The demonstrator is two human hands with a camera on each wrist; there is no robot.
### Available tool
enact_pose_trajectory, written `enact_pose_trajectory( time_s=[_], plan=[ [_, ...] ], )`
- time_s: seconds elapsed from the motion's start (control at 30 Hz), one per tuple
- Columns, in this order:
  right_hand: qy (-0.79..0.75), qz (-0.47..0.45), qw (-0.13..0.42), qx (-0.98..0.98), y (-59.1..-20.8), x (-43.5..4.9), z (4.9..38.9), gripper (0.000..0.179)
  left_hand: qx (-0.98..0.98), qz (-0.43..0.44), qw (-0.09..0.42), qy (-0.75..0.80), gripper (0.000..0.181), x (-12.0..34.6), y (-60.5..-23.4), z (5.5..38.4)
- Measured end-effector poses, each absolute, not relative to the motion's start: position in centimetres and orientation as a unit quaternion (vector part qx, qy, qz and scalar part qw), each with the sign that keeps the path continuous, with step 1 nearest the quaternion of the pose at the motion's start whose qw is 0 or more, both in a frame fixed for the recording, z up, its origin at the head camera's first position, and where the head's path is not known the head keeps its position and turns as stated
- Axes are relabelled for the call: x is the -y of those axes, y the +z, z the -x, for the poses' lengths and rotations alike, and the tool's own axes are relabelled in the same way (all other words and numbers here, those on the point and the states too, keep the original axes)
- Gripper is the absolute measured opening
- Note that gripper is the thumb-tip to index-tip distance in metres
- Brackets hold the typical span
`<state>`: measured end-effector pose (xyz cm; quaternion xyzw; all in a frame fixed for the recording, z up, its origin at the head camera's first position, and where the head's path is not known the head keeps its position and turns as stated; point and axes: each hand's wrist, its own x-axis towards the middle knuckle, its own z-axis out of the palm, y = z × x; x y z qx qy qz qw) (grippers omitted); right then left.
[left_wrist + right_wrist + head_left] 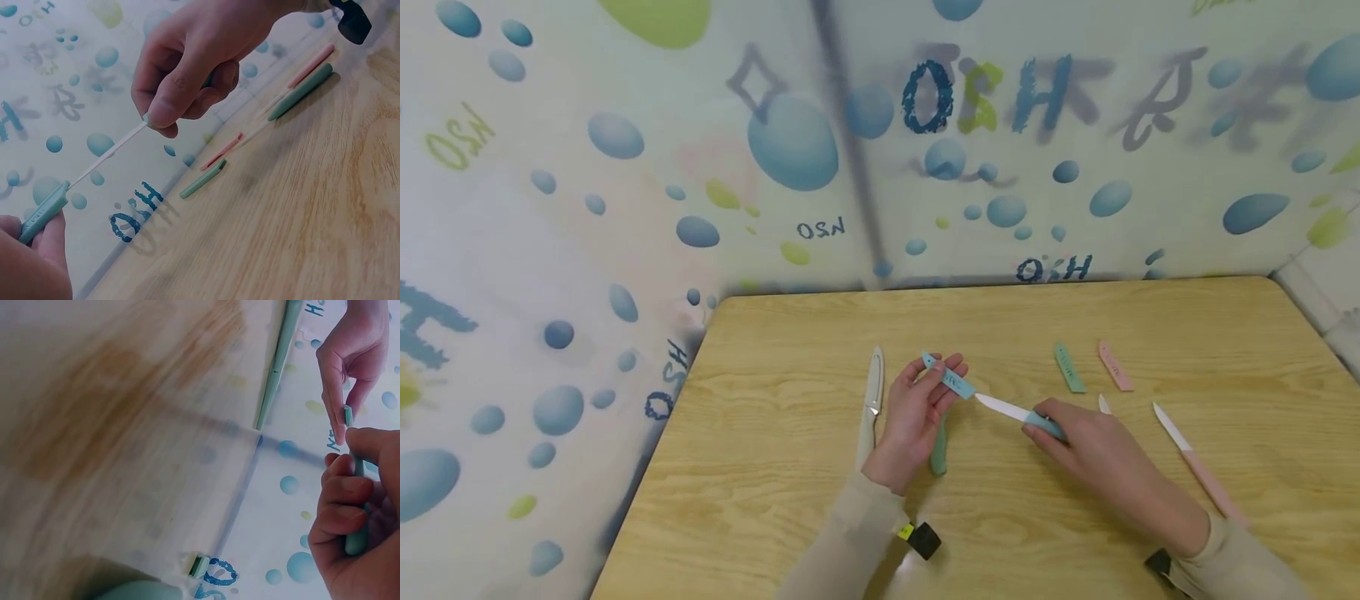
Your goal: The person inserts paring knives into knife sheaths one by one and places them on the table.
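In my left hand (917, 417) I pinch a light-blue blade sheath (955, 383) between thumb and fingers, its mouth facing right. My right hand (1097, 450) grips the blue handle of a paring knife (1003, 408) with a white blade. The blade's tip is at the sheath's mouth; whether it is inside, I cannot tell. In the left wrist view the knife's blade (106, 156) and the sheath (45, 212) lie nearly in line. Beneath my left hand shows a green handle (938, 454), its other end hidden.
Left of my left hand lies a pale-handled knife (872, 396). A green sheath (1069, 368) and a pink sheath (1115, 367) lie at the back right. Beside my right arm is a pink-handled knife (1195, 467); a green-handled knife (303, 90) lies next to it.
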<state>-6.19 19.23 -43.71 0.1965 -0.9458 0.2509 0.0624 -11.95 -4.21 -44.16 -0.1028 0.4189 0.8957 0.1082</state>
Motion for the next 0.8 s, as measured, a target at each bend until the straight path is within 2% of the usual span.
enact_pose_trajectory(
  time_s=[0.27, 0.5, 0.8],
  plan=[
    [0.250, -0.196, 0.061, 0.946, -43.48, -18.94, 6.24, 0.011, -0.414, 0.107, 0.112, 0.897, 0.030, 4.05, -44.13, 11.75],
    [0.255, -0.195, 0.054, 0.946, -43.66, -18.66, 6.30, 0.012, -0.412, 0.115, 0.110, 0.897, 0.020, 4.02, -44.23, 11.60],
    [0.258, -0.191, 0.052, 0.946, -43.47, -18.27, 6.23, 0.012, -0.415, 0.104, 0.108, 0.898, 0.024, 3.92, -44.49, 11.12]
  ],
)
